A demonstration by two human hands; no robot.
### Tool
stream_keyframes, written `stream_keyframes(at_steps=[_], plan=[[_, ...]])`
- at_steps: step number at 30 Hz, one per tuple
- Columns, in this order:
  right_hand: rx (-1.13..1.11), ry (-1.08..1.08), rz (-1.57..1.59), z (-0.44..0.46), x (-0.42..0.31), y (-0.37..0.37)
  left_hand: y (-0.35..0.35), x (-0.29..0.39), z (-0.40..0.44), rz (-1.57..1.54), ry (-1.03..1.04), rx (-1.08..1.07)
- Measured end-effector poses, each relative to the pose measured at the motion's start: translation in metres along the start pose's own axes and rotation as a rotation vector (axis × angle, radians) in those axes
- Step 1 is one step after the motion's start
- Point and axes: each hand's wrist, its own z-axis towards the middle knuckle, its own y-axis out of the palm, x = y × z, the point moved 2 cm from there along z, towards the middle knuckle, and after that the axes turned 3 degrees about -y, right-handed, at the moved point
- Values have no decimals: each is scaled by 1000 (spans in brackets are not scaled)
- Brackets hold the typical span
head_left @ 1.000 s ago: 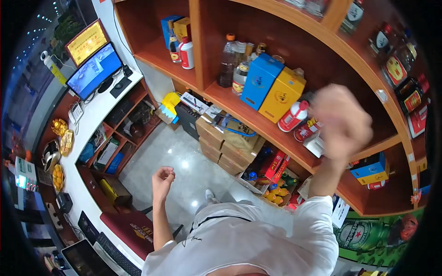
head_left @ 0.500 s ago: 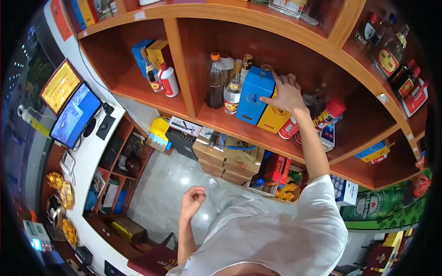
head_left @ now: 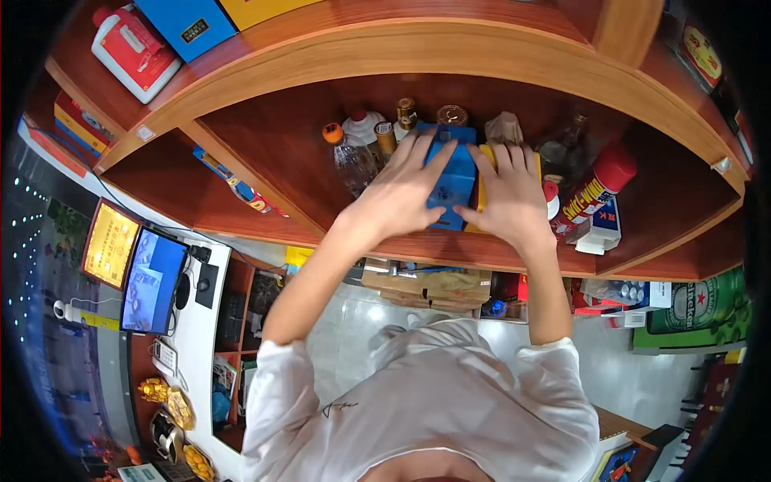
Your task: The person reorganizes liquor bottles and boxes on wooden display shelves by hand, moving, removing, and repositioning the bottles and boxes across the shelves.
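Note:
My left hand wraps over the left side and top of a blue box, with its thumb at the front. Beside it, my right hand spans a yellow box, fingers over the top and thumb reaching toward the blue box's front. Both boxes stand side by side on a wooden shelf. To the left are a clear plastic bottle with an orange cap and gold-capped bottles. A red-capped spray can leans right of my right hand. The lower parts of the boxes are partly hidden by my hands.
The curved shelf edge runs above my hands. On the upper shelf lies a red-and-white bottle. A clear glass bottle stands deeper at the right. Below are cardboard boxes; a monitor stands left.
My left hand has risen from beside my body onto the blue box. My right hand has shifted from across both boxes onto the yellow one. The view has moved closer to the shelf.

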Motion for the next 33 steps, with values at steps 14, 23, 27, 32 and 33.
stream_keyframes(at_steps=[14,23,27,32,33], plan=[[-139,42,-48,-41,-46,-22,23,-8,19,41,92,-82],[-238,91,-57,-32,-42,-24,-63,13,-91,-80,166,137],[-183,49,-38,-16,-42,-25,-110,12,-134,-133,123,211],[-235,82,-18,10,-34,-24,-82,-7,-134,-126,194,307],[-241,80,18,12,-32,-25,-70,-12,-131,-110,229,302]])
